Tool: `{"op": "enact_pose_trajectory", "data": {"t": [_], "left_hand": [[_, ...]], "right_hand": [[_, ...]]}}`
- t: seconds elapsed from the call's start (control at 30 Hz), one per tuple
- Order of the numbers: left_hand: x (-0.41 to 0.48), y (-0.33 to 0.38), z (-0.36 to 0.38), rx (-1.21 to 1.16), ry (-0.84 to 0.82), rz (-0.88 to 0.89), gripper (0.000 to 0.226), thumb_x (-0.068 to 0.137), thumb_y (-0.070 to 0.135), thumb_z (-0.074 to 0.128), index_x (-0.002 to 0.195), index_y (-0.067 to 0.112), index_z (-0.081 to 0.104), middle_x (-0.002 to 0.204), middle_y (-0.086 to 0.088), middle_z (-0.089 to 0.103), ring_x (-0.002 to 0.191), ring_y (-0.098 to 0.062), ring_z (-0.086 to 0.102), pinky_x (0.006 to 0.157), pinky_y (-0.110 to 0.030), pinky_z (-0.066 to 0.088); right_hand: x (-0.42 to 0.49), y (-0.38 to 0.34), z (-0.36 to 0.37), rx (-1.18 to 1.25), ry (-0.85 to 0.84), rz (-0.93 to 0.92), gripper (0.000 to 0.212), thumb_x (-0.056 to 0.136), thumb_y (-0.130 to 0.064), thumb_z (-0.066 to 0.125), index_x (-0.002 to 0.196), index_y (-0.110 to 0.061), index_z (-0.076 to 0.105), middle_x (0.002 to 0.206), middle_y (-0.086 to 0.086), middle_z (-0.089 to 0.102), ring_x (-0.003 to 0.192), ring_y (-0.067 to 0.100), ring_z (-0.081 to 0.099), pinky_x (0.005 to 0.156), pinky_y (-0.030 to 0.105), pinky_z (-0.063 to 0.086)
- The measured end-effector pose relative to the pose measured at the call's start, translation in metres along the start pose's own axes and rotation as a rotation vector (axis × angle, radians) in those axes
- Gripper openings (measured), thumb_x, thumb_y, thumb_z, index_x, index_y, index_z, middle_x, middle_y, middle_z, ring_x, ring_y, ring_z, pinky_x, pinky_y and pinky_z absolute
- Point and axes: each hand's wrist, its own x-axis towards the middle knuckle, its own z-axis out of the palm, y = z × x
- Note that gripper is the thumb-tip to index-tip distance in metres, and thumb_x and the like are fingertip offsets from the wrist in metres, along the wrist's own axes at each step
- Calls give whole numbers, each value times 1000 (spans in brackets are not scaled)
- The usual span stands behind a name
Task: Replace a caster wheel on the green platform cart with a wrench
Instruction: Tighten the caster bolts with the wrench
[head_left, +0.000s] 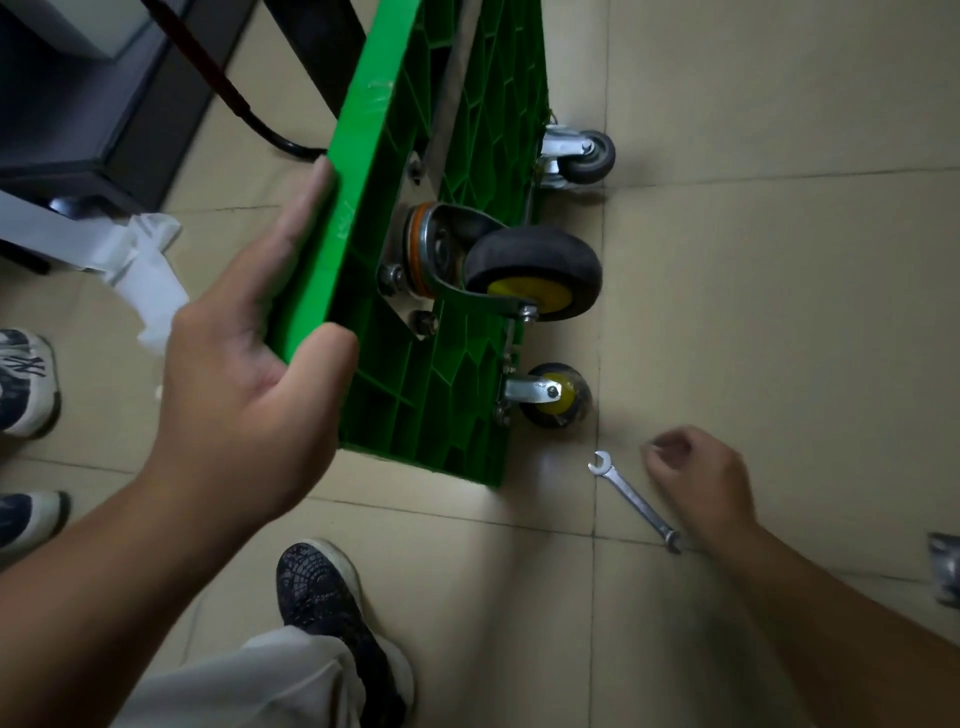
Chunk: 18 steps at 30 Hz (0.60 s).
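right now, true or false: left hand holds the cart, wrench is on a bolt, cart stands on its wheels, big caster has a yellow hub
The left hand grips the green platform cart: true.
The wrench is on a bolt: false, it lies on the floor beside the right hand.
The cart stands on its wheels: false, it is tipped on edge, wheels pointing sideways.
The big caster wheel has a yellow hub: true.

Left forearm bare, reaching forward. Left hand (249, 364) grips the near edge of the green platform cart (384, 130), with the thumb hooked over the edge and the fingers straight along the other face. Right arm extended low. Right hand (696, 478) back-up, fingers curled under, slightly blurred; palm hidden, any contents unreadable.
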Motion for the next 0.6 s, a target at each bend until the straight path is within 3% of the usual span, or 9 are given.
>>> {"op": "enact_pose_trajectory", "data": {"t": [0.07, 0.1, 0.17, 0.2, 0.27, 0.37, 0.43, 0.5, 0.6], "left_hand": [[-1, 19, -1, 3, -8, -3, 74, 81, 17, 52, 155, 24, 47, 143, -4, 62, 124, -29, 60, 101, -39, 51], [-2, 26, -2, 12, -19, -11, 78, 79, 18, 53, 156, 33, 44, 144, 9, 61, 122, -21, 62, 100, -30, 51], [-1, 35, -8, 14, -50, -29, 82, 78, 23, 54, 155, 45, 39, 129, 40, 59, 93, -7, 67, 80, -17, 54], [-1, 34, -10, 5, -71, -46, 82, 78, 25, 54, 155, 49, 38, 121, 43, 61, 73, -6, 64, 67, -20, 54], [-1, 32, -16, -46, -86, -73, 81, 78, 27, 55, 155, 48, 38, 120, 25, 68, 55, -5, 56, 55, -25, 51], [-7, 34, -26, -61, -110, -65, 81, 77, 37, 57, 155, 45, 39, 123, 15, 67, 74, -22, 73, 65, -41, 62], [-14, 33, -34, -49, -132, -73, 83, 73, 46, 56, 154, 51, 37, 120, 6, 70, 88, -32, 74, 72, -52, 62], [-24, 29, -44, -57, -166, -99, 84, 70, 49, 56, 150, 60, 35, 121, -5, 73, 93, -32, 75, 76, -55, 62], [-47, 23, -65, -26, -211, -115, 81, 70, 48, 58, 144, 71, 32, 115, -6, 76, 91, -25, 77, 77, -53, 63]], "right_hand": [[0, -59, -16, 123, -25, -289, 14, 79, -15, 81, 87, -19, 70, 80, -7, 70, 75, 10, 67, 72, 25, 54], [0, -90, -27, 152, 1, -450, 16, 79, -13, 82, 88, -17, 70, 80, -6, 67, 74, 9, 64, 70, 22, 53], [-6, -144, -54, 160, 81, -736, 18, 77, -9, 82, 89, -12, 69, 80, -3, 64, 73, 11, 59, 69, 21, 50], [-13, -168, -72, 166, 109, -833, 18, 77, -8, 82, 90, -10, 70, 80, -2, 63, 73, 11, 58, 70, 21, 50], [-35, -208, -110, 199, 123, -955, 18, 78, -6, 81, 93, -7, 71, 82, -1, 64, 76, 10, 58, 72, 22, 50], [-85, -253, -167, 236, 65, -1081, 19, 78, -6, 83, 95, -6, 73, 85, -1, 68, 79, 10, 62, 73, 24, 51], [-121, -272, -196, 263, -1, -1127, 20, 79, -7, 84, 96, -7, 73, 87, -1, 70, 80, 15, 65, 74, 23, 52], [-154, -287, -213, 340, -98, -1055, 22, 77, -8, 85, 96, -10, 75, 87, -2, 73, 79, 17, 69, 75, 22, 53], [-194, -300, -224, 715, -543, -658, 19, 77, -3, 82, 95, -5, 76, 89, 11, 77, 80, 22, 74, 76, 24, 56]]}}
